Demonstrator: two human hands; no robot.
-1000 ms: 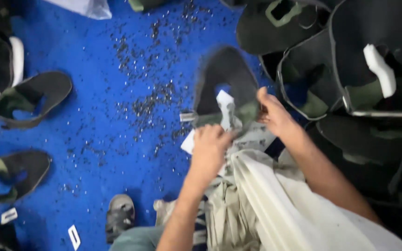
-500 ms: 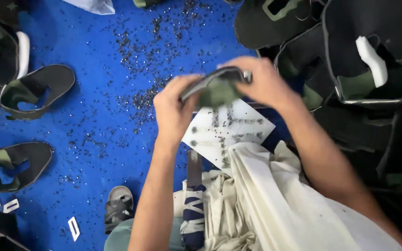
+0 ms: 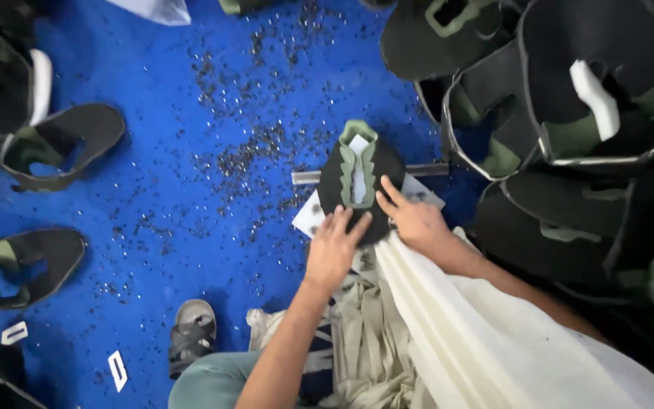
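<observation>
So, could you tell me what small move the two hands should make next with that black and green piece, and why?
Probably press it flat and keep it steady. The black and green piece lies face up on the white sheet, and both the left hand and right hand rest only on its near edge with fingers spread, gripping nothing. The white insert sits in the green slot, so steadying comes first.

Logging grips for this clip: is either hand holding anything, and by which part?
Neither grips; both hands, left and right, press flat on the near edge of the black shoe-upper piece.
</observation>
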